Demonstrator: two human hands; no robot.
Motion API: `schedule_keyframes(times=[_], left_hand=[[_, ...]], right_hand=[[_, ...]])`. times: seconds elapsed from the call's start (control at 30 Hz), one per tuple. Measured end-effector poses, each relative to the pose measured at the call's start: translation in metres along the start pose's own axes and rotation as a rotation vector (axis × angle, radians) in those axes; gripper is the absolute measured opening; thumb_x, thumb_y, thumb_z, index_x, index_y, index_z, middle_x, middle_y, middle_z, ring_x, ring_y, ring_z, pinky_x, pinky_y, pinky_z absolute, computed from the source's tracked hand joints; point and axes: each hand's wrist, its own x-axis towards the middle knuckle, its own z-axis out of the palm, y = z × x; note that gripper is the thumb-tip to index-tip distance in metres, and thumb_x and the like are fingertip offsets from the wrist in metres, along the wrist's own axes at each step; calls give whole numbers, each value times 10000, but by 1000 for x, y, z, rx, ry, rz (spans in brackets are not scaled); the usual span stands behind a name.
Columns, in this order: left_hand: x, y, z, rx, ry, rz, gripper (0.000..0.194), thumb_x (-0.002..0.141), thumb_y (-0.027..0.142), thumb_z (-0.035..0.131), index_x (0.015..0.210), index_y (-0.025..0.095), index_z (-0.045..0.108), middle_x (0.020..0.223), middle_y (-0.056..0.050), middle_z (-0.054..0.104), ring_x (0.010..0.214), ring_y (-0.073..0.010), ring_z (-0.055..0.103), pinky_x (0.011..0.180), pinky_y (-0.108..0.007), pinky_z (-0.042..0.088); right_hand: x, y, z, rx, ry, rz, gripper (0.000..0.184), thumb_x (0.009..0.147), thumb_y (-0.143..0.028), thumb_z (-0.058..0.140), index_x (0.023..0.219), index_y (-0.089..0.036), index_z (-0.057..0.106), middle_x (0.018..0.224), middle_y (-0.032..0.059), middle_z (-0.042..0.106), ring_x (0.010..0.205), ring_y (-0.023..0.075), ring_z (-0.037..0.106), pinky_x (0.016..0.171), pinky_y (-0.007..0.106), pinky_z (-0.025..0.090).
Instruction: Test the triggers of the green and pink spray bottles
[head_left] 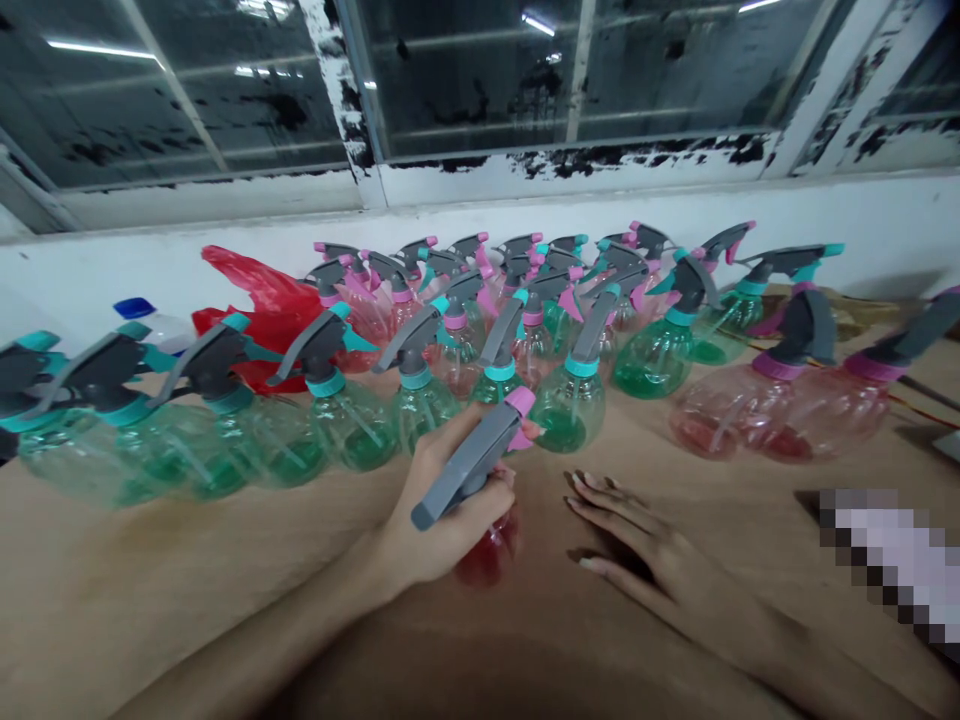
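My left hand (431,510) is closed around the neck of a trigger spray bottle (471,465), just under its grey head, with a fingertip showing beside the pink nozzle (521,402). Red liquid shows low in its body. The bottle is out in front of me over the bench (90,580), and I'd say its base is probably touching the wood, though blur and my own fingers hide the contact. My right hand (667,560) is to the right of that bottle, palm down and empty, the fingers spread and pointing toward it without touching. So the step in hand, as I judge it, is gripping and steadying this one bottle by the neck. Any move of it would call for a firm hold there and the body kept off its neighbours, as a teal-collared bottle (570,415) of green liquid stands just beyond it, a little to the right. More bottles with green liquid (356,430) run in a row to its left, and a crowd of pink- and teal-headed sprayers (517,270) stands behind it. Well to its right are pink-collared bottles (709,415) with reddish liquid. Beyond it to the left lies a crumpled red plastic bag (262,290), with a blue-capped bottle (161,325) farther left. The white wall (862,215) and a window (465,80) with patchy paint on its frame rise behind it all.
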Motion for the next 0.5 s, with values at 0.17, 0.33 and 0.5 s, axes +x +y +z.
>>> schedule_keyframes(times=[0.17, 0.33, 0.5], left_hand=[[1, 2, -1, 9, 5, 28, 249, 668, 98, 493, 857, 241, 567, 742, 32, 582, 636, -135, 584, 620, -262, 471], [2, 4, -2, 73, 31, 60, 329, 661, 107, 486, 938, 241, 602, 736, 15, 578, 648, -152, 580, 610, -283, 487], [2, 5, -2, 115, 54, 59, 269, 663, 111, 470, 870, 232, 593, 691, 27, 560, 582, -135, 512, 546, -266, 460]], right_hand=[[-1, 1, 2, -15, 33, -31, 496, 878, -366, 494, 1348, -247, 389, 1377, 30, 456, 1281, 208, 381, 1036, 447, 368], [0, 1, 1, -20, 44, -35, 482, 873, -366, 502, 1332, -244, 415, 1371, 27, 464, 1277, 209, 387, 1034, 441, 373], [0, -2, -2, -1, 12, -5, 505, 869, -370, 509, 1348, -263, 391, 1381, 23, 450, 1275, 217, 389, 1042, 454, 361]])
